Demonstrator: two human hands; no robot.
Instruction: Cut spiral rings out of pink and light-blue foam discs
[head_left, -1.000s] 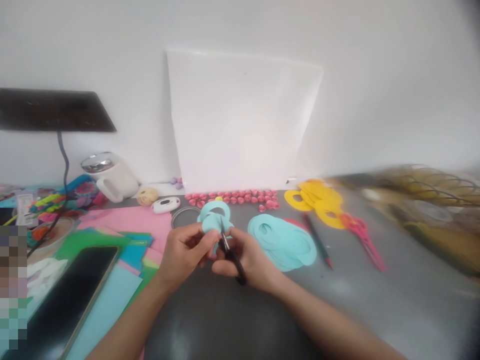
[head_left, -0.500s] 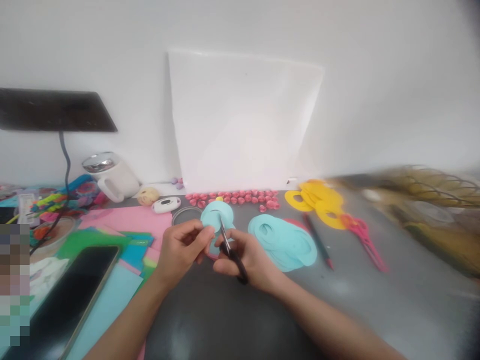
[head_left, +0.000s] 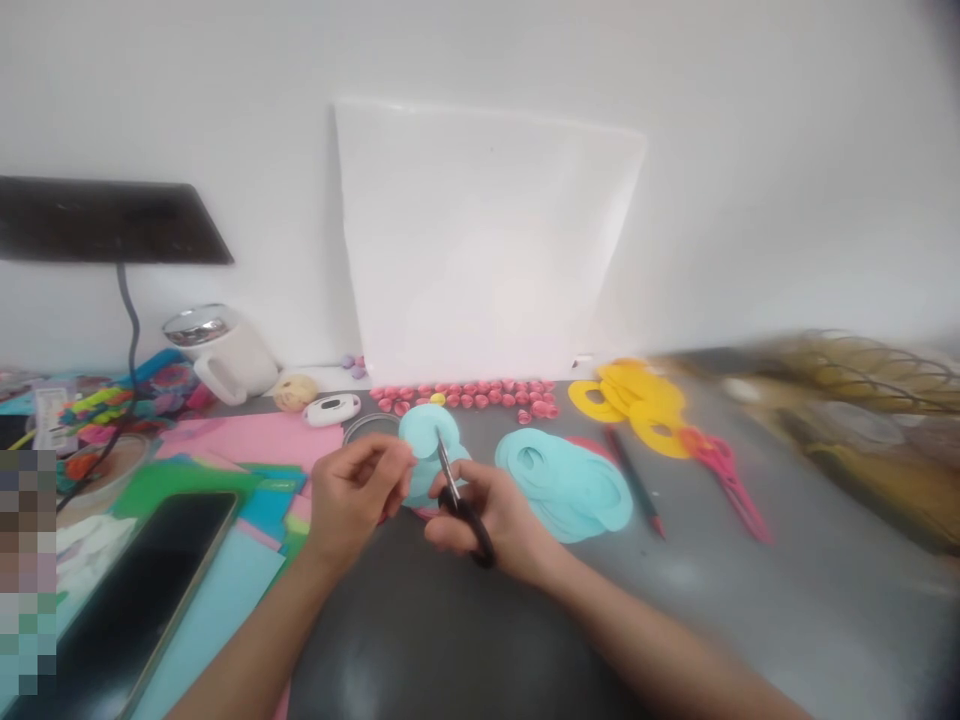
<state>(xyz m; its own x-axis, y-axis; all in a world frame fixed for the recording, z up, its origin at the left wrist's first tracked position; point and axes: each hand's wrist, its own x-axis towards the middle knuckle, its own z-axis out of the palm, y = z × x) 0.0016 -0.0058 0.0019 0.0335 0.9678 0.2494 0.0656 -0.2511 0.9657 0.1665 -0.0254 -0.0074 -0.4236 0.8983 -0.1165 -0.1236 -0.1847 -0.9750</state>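
Observation:
My left hand (head_left: 361, 490) pinches the lower left edge of a light-blue paper disc (head_left: 426, 432), thumb against fingers. My right hand (head_left: 487, 515) is wrapped round the black handles of a pair of scissors (head_left: 448, 470). Their blades point up and away from me, with the tips against the disc's right part. Below the disc, more light-blue paper (head_left: 427, 485) lies between my hands on the dark table. To the right of my right hand is a pile of light-blue paper rings and discs (head_left: 566, 490).
Rows of small red paper rolls (head_left: 480, 395) line the back below a white board (head_left: 487, 240). On the right are a pencil (head_left: 637, 485), yellow paper rings (head_left: 637, 400) and pink scissors (head_left: 731, 485). A phone (head_left: 157, 590) rests on coloured paper at left, near a white mug (head_left: 232, 355).
My left hand has shifted slightly left with the disc, which has turned a little. The right hand and scissors have barely moved.

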